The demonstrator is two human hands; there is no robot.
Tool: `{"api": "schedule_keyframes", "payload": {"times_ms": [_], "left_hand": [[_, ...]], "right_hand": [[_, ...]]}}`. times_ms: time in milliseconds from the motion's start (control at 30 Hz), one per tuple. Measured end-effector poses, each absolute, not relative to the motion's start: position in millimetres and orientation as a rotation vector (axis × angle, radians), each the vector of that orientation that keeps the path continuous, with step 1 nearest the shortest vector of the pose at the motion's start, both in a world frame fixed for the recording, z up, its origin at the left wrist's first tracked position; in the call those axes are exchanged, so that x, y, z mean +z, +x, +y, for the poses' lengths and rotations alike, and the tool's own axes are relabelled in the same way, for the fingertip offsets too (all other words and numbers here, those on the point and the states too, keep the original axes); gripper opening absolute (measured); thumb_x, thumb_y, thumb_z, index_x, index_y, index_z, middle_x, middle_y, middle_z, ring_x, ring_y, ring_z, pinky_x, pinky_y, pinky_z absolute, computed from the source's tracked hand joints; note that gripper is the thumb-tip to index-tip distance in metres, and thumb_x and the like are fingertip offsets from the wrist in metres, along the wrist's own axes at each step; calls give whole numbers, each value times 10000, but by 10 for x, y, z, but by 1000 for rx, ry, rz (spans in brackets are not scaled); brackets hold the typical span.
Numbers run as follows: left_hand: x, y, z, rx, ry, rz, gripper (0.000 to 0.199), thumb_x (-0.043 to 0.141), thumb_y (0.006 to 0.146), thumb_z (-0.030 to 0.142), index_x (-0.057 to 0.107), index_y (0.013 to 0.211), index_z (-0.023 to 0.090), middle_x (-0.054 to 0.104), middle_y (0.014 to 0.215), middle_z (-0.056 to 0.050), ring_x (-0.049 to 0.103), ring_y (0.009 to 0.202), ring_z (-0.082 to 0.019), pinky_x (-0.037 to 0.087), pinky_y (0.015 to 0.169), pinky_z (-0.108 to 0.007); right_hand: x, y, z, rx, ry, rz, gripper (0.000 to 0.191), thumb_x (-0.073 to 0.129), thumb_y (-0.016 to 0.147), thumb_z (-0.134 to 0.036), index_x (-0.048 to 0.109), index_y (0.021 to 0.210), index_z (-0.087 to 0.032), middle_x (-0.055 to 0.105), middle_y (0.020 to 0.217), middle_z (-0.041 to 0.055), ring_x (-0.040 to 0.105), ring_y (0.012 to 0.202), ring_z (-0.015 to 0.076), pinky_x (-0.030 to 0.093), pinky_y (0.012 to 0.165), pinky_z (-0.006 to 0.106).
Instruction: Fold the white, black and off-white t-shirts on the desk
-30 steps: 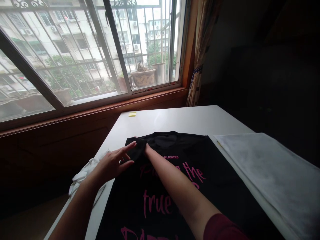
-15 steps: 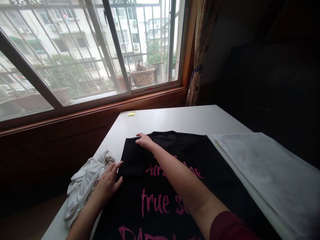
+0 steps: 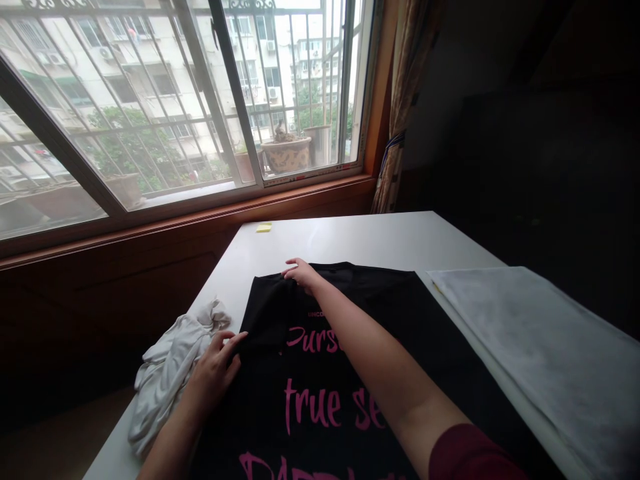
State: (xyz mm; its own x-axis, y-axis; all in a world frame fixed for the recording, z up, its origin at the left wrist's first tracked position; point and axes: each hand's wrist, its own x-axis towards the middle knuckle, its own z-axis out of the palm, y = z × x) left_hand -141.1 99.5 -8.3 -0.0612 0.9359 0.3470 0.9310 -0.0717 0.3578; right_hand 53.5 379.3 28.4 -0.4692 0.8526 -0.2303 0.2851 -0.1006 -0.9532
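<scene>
A black T-shirt (image 3: pixel 320 373) with pink lettering lies spread on the white table (image 3: pixel 350 233). Its left sleeve part is folded inward over the front. My right hand (image 3: pixel 301 273) reaches across the shirt to its top edge, left of the neckline, with fingers apart and touching the cloth. At the shirt's left edge, my left hand (image 3: pixel 220 363) rests with its fingertips on the folded part, thumb and fingers apart. Beside my left forearm is a crumpled white cloth (image 3: pixel 167 367).
On the right side of the table lies a flat whitish sheet or bag (image 3: pixel 540 333). A yellow sticky note (image 3: pixel 264 227) is near the far left corner. Beyond the table are a barred window (image 3: pixel 175 100) and a curtain (image 3: pixel 395 133).
My right hand has shifted right along the shirt's top edge. My left hand has moved slightly down, its thumb closer to the fingers. The lettering at the upper left shows a little more.
</scene>
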Motion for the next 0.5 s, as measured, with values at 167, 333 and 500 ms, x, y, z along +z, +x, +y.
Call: {"api": "schedule_keyframes", "payload": {"times_ms": [167, 333, 500], "left_hand": [[-85, -1427, 1005, 774, 2196, 2099, 492, 488, 966, 280, 584, 1448, 316, 626, 1200, -76, 697, 824, -185, 607, 754, -313], [-114, -1449, 1017, 767, 2217, 2089, 484, 494, 969, 277, 599, 1440, 310, 637, 1237, -84, 707, 904, -205, 612, 817, -333], [-129, -1457, 1023, 791, 2213, 2101, 466, 497, 973, 298, 619, 1423, 300, 651, 1235, -87, 710, 1007, -237, 613, 886, -365]], "right_hand": [[400, 678, 3828, 1878, -1235, -1666, 630, 791, 771, -217, 530, 1344, -222, 701, 1159, 111, 690, 869, 199, 585, 694, 327], [402, 831, 3787, 1986, -1213, -1696, 861, 928, 609, -221, 535, 1375, -232, 661, 1227, 134, 692, 915, 235, 616, 719, 372], [362, 857, 3655, 1907, -1172, -1681, 872, 854, 607, -83, 525, 1397, -250, 629, 1281, 117, 678, 1009, 229, 595, 746, 296]]}}
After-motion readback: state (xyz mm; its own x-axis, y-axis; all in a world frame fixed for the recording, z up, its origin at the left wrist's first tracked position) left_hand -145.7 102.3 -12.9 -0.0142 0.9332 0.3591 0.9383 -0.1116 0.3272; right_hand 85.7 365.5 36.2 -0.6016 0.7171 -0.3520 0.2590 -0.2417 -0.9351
